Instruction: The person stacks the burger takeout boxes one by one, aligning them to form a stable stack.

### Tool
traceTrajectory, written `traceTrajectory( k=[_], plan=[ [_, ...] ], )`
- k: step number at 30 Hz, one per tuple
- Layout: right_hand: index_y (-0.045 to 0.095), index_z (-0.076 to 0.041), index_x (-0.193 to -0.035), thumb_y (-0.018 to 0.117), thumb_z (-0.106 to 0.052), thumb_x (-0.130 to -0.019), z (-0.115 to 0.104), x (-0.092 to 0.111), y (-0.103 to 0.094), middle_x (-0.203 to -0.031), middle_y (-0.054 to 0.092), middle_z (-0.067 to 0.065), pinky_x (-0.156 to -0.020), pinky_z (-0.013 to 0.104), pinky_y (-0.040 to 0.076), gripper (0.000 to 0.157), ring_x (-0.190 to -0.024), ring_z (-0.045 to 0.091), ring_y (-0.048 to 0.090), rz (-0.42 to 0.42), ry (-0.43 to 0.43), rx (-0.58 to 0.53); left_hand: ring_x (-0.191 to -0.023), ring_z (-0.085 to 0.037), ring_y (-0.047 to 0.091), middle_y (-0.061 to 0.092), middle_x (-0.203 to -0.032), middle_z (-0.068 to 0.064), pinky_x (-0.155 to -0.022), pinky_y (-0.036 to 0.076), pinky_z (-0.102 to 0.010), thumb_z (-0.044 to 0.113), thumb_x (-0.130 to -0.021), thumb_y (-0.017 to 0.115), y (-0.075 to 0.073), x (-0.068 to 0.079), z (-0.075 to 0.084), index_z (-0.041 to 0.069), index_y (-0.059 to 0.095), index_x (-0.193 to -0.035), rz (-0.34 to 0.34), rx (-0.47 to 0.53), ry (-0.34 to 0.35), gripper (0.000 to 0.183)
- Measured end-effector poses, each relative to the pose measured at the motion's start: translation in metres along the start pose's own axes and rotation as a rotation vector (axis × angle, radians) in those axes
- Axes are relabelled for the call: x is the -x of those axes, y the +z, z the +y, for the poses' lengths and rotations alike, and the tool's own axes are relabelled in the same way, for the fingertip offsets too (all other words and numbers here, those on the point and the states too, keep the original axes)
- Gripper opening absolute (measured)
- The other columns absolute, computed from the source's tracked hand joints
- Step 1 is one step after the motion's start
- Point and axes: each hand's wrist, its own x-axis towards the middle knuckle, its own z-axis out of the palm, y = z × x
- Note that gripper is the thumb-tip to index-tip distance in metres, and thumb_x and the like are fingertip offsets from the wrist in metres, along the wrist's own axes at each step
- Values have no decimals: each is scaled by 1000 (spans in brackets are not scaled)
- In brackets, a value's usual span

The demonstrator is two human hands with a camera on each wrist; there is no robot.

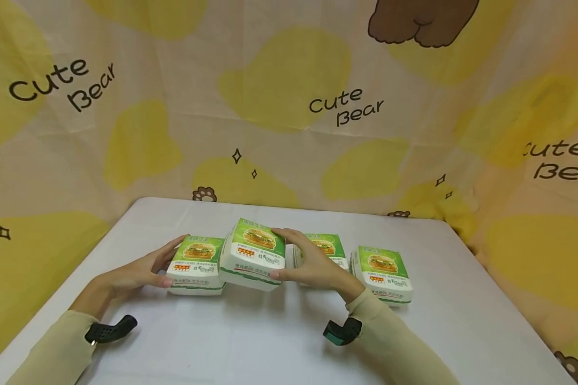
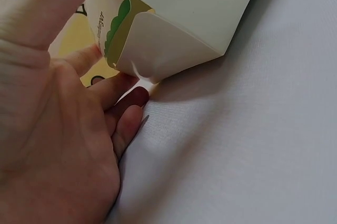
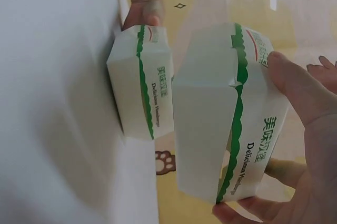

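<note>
Four white and green burger boxes stand in a row on a white table (image 1: 250,347). My left hand (image 1: 173,261) holds the leftmost box (image 1: 197,264) by its left side, thumb at the front and fingers at the back; that box rests on the table. In the left wrist view the left hand (image 2: 58,129) wraps one corner of the leftmost box (image 2: 184,19). My right hand (image 1: 281,255) grips the second box (image 1: 252,254), lifted and tilted above the table. The right wrist view shows the right hand (image 3: 279,150) around the lifted box (image 3: 221,113), with the leftmost box (image 3: 139,87) beside it.
A third box (image 1: 328,247) sits partly behind my right hand, and a fourth box (image 1: 384,274) stands at the right end. A yellow and cream bear-print cloth (image 1: 289,107) hangs behind and around the table. Bare tabletop lies in front of the boxes.
</note>
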Motion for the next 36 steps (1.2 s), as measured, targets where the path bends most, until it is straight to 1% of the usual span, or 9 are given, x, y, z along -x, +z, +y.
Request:
traceTrajectory(
  k=[3, 7, 10, 15, 20, 25, 27, 32, 36],
  plan=[
    [38, -34, -155, 83, -39, -81, -6, -6, 2, -155, 42, -2, -115, 61, 32, 88, -138, 22, 45, 13, 8, 0, -127, 15, 36, 8, -170, -22, -111, 28, -66, 22, -88, 71, 0, 1, 0, 30, -1, -164, -3, 3, -2, 105],
    [38, -35, -155, 84, -38, -80, -13, -13, 2, -156, 41, -4, -114, 61, 33, 87, -137, 21, 45, 21, 15, -3, -127, 4, 43, 12, -169, -23, -107, 35, -54, 23, -88, 71, 0, -1, 0, 28, -1, -164, -7, 0, 5, 105],
    [37, -38, -155, 84, -39, -81, -17, -18, 3, -158, 39, -6, -115, 60, 34, 88, -139, 20, 44, 18, 28, -2, -127, -2, 45, 14, -168, -24, -104, 37, -47, 23, -88, 71, -1, -2, 0, 27, -1, -164, -14, 1, 7, 105],
    [35, -37, -156, 82, -42, -82, -25, -28, 6, -160, 36, -6, -115, 59, 34, 88, -141, 19, 41, 0, 25, 3, -127, -1, 45, 14, -168, -23, -105, 37, -47, 22, -88, 70, -3, -2, 2, 28, -1, -164, -17, -2, 2, 105],
    [35, -33, -157, 81, -41, -82, -30, -38, 12, -160, 36, -5, -115, 56, 35, 88, -141, 19, 42, -18, 2, 0, -128, 1, 44, 13, -168, -23, -105, 37, -47, 22, -88, 70, -3, 0, 2, 29, -1, -164, -22, 12, 3, 105],
    [35, -33, -157, 81, -41, -83, -33, -46, 17, -161, 35, -6, -116, 54, 34, 88, -142, 19, 41, -35, 4, -16, -129, 6, 41, 12, -169, -22, -107, 36, -48, 23, -87, 72, -1, 1, 1, 31, 0, -164, -21, 17, 6, 105],
    [35, -34, -157, 81, -42, -82, -35, -49, 19, -161, 34, -6, -117, 55, 33, 88, -144, 19, 39, -42, 12, -16, -131, 4, 40, 13, -169, -21, -106, 37, -48, 23, -87, 72, -1, 0, 0, 32, 1, -163, -20, 19, 12, 104],
    [34, -32, -157, 81, -42, -83, -38, -54, 23, -162, 33, -3, -118, 55, 32, 88, -148, 21, 36, -53, 4, -7, -131, -10, 44, 18, -167, -21, -103, 39, -47, 20, -88, 71, 0, -1, 0, 33, 1, -163, -11, 26, 5, 104],
    [34, -30, -158, 80, -42, -83, -42, -58, 27, -162, 33, -1, -119, 54, 32, 88, -149, 22, 34, -62, -10, 5, -129, -9, 46, 19, -167, -19, -104, 38, -46, 20, -88, 72, 1, 0, -1, 27, -1, -164, -2, 23, -5, 106]
  ],
)
